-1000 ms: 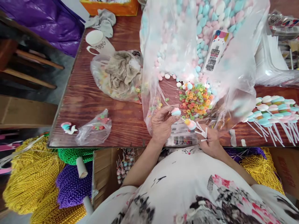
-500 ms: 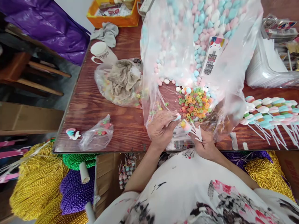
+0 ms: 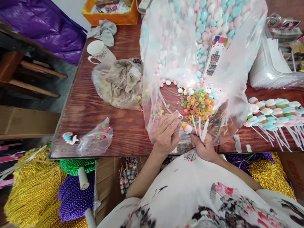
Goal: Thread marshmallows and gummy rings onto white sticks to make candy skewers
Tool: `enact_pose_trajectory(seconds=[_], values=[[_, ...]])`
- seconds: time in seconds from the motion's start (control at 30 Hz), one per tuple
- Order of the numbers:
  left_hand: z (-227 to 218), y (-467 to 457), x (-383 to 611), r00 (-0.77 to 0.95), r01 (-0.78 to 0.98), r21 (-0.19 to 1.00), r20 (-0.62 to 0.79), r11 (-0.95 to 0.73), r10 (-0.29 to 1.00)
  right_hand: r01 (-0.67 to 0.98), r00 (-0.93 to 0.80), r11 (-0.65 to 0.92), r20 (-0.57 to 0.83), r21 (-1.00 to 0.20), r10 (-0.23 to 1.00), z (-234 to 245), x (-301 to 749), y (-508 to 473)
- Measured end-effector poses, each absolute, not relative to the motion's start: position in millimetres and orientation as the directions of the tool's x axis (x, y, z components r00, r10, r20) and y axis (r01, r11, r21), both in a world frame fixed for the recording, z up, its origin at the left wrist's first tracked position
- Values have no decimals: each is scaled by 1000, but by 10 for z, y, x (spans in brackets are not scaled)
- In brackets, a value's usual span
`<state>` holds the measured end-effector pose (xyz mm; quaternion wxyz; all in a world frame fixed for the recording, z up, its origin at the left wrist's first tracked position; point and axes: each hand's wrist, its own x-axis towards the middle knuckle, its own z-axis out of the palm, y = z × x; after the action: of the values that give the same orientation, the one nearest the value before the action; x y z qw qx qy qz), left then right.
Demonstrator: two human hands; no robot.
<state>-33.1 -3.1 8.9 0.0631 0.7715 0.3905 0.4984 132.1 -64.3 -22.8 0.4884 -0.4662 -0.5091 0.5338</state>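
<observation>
Pinched tight in the right hand, low in the middle of the frame, is a bunch of white sticks that point up like a fan. One stick has a pink and blue candy on its tip, with a small yellow ring just above it. The left hand sits just beside it on the left. Its fingers are bunched close together at the candy. I cannot tell if they hold anything.

It looks like candy is being pushed onto a stick, and that stick has only its first pieces on. The pile of ring candies lies just above both hands. To add one, the thin stick tip has to meet the tiny hole, so the stick must be held steady.

The rings lie on the floppy mouth of a big clear bag, and its loose folds crowd the hands. Pastel candies fill the bag higher up.

At the right edge lie full candy sticks in a row. On the brown table, left of the bag, are a bag with a rag, a white mug and a small bag. Yellow beads fill the lower left corner.
</observation>
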Motion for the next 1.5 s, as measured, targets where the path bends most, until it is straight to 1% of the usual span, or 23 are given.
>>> enact_pose_trajectory(seconds=[0.1,0.3,0.4,0.5,0.57,0.63,0.67,0.7,0.77,0.87,0.93,1.0,1.13,1.2,1.3,1.4,1.5], values=[[57,-47,-328,156,484,573,687,-661,710,-15,-84,-12,-11,-1000,996,-227,1335,-644],[3,-59,-282,116,527,612,635,-589,764,-9,-109,-10,-9,-1000,994,-275,1344,-688],[-16,-74,-240,86,479,679,594,-556,800,-7,-101,-14,-14,-1000,995,-293,1358,-705],[-55,-81,-205,8,350,820,481,-452,877,7,-66,-20,-20,-1000,998,-296,1377,-699],[-77,-69,-187,-83,186,925,350,-331,933,19,-46,-8,-9,-1000,999,-294,1388,-685],[-83,-39,-174,-148,-10,975,220,-224,964,34,-36,19,18,-999,999,-288,1402,-668],[-79,-21,-170,-162,-82,979,172,-187,972,44,-32,35,33,-998,999,-283,1411,-661],[-71,-4,-168,-162,-114,980,143,-163,976,56,-32,48,47,-997,998,-277,1421,-655],[-55,13,-167,-136,-66,986,146,-156,980,81,-43,70,67,-994,997,-265,1443,-649],[-54,-27,-153,-57,93,977,197,-191,979,93,-67,79,73,-993,995,-258,1469,-657],[-76,-89,-128,-12,133,970,205,-202,979,92,-61,63,58,-994,996,-264,1475,-671],[-111,-152,-96,-3,119,973,199,-197,980,91,-50,46,41,-995,998,-275,1474,-685],[-183,-222,-56,-13,33,986,161,-160,987,106,-59,53,47,-993,997,-291,1469,-701],[-207,-233,-54,-19,60,986,155,-154,988,114,-58,59,53,-992,997,-302,1467,-705],[-221,-252,-46,-2,135,972,195,-193,981,120,-58,66,59,-991,997,-331,1464,-710],[-224,-285,-9,56,118,966,226,-232,972,131,-54,76,70,-988,996,-353,1458,-702],[-231,-317,36,98,99,963,242,-251,965,149,3,78,80,-986,997,-341,1451,-664]])
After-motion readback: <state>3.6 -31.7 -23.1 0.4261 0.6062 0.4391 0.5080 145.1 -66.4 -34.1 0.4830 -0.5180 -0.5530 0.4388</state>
